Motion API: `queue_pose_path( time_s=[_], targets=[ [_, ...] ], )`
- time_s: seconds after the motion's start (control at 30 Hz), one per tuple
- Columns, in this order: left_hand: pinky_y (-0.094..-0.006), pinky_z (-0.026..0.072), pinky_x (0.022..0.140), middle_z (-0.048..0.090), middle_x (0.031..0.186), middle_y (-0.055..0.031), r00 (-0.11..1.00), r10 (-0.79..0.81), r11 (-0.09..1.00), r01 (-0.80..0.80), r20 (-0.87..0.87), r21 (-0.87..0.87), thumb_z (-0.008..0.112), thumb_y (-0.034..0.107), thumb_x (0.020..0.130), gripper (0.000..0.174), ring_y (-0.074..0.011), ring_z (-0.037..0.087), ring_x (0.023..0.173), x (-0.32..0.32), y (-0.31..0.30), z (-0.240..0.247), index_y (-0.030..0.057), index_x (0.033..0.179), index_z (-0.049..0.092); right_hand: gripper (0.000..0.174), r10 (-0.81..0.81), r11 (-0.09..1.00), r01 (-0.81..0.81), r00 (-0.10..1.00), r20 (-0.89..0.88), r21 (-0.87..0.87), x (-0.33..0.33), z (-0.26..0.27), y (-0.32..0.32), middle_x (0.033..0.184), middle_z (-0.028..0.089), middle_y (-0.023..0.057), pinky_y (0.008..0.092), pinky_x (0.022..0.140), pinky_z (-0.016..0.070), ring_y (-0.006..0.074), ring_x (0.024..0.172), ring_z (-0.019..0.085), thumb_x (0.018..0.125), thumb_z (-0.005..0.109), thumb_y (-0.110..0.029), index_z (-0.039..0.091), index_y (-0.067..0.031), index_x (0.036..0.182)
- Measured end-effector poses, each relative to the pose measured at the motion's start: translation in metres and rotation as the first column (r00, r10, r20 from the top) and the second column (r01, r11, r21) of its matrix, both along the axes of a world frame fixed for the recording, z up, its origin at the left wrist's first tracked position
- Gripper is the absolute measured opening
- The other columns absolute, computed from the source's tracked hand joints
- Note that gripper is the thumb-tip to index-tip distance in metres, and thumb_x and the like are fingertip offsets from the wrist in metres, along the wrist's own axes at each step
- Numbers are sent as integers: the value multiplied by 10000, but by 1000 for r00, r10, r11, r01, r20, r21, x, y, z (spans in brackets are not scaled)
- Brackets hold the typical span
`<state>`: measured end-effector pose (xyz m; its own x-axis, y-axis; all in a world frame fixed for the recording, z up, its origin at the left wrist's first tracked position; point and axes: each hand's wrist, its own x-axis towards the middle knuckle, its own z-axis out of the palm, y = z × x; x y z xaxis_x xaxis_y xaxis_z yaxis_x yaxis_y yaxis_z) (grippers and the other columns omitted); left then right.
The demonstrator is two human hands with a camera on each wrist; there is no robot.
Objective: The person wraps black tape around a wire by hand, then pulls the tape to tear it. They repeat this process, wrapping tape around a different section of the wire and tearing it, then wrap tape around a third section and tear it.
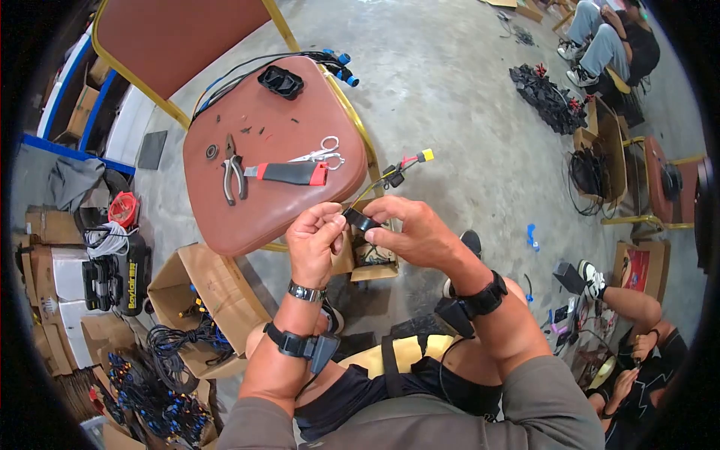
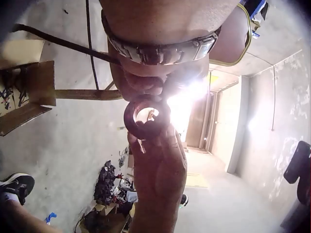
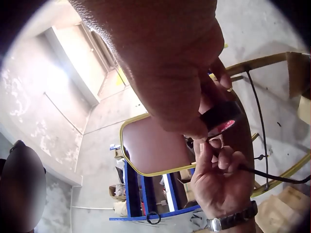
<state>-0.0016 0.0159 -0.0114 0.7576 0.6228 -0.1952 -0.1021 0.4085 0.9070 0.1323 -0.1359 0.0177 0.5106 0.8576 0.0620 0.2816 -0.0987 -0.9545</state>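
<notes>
A roll of black tape (image 1: 360, 220) sits between my two hands above the front edge of a brown chair seat (image 1: 300, 120). My right hand (image 1: 409, 232) grips the roll (image 3: 221, 119). My left hand (image 1: 315, 234) pinches a thin black cable (image 3: 272, 177) right beside the roll, fingers curled. The cable runs up to a black plug (image 1: 394, 178) and a yellow connector (image 1: 425, 155). In the left wrist view the roll (image 2: 146, 116) shows as a dark ring held by the right hand's fingers (image 2: 158, 174).
On the seat lie pliers (image 1: 232, 176), a red and black knife (image 1: 289, 172), scissors (image 1: 322, 152), a black plastic part (image 1: 281, 81) and cables with blue connectors (image 1: 341, 67). Cardboard boxes (image 1: 199, 300) with cables stand at the left. Other people (image 1: 637, 337) sit at the right.
</notes>
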Motion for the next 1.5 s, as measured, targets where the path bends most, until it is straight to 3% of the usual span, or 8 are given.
queue_pose_path(
  time_s=[0.4,0.5,0.57,0.87,0.93,1.17,1.43,1.5],
  targets=[
    [-185,380,453,695,812,-63,999,-14,1000,14,-33,-22,683,-13,884,212,-59,540,556,-3,6,0,6,1096,678,255,13,1000,-14,999,39,15,3,5,-7,884,710,115,379,778,533,263,853,686,814,749,-119,664,-39,1042],
    [-188,382,455,699,815,-60,999,-20,1000,20,-43,0,692,-13,880,220,-58,544,559,-2,6,-2,8,1098,678,253,24,999,-25,999,31,27,4,6,-9,881,711,104,352,763,541,223,828,692,834,738,-101,662,-29,1064],
    [-189,385,457,701,817,-57,999,-17,999,18,-49,27,696,-16,877,224,-57,547,562,-2,5,-2,9,1099,679,252,11,1000,-7,985,-174,23,3,8,-10,878,710,90,315,748,545,162,811,680,860,725,-80,657,-6,1091],
    [-194,454,556,669,847,17,987,-41,978,71,-152,198,716,-25,868,230,-29,555,653,1,-5,-1,7,1094,689,306,55,989,12,893,-447,145,10,-4,-9,921,705,47,270,767,539,89,847,636,883,733,-69,641,9,1165],
    [-190,438,532,665,823,14,989,-30,926,83,-147,369,731,-1,868,228,-32,550,644,2,-6,-6,-6,1093,694,323,65,988,13,870,-490,154,12,-2,-10,945,704,50,264,777,537,90,860,636,880,731,-57,633,16,1179],
    [-204,427,575,648,784,25,948,-91,897,211,-304,389,734,33,879,120,-35,529,653,3,-16,6,-24,984,728,452,141,967,17,794,-592,253,17,7,-12,1042,689,62,256,823,534,95,933,635,856,689,24,581,28,1294],
    [-306,475,684,628,785,-81,918,-196,601,390,-344,698,729,8,815,63,-175,597,733,4,-16,12,-14,866,701,377,11,992,61,839,-543,115,20,9,-12,1022,691,74,270,799,528,102,922,623,886,678,-36,623,47,1250],
    [-310,476,684,629,791,-88,916,-218,598,399,-337,695,734,12,806,68,-191,603,736,5,-18,17,-16,855,695,359,-18,994,75,844,-535,84,21,5,-11,1017,691,77,271,788,526,106,911,621,896,678,-60,633,52,1234]
  ],
)
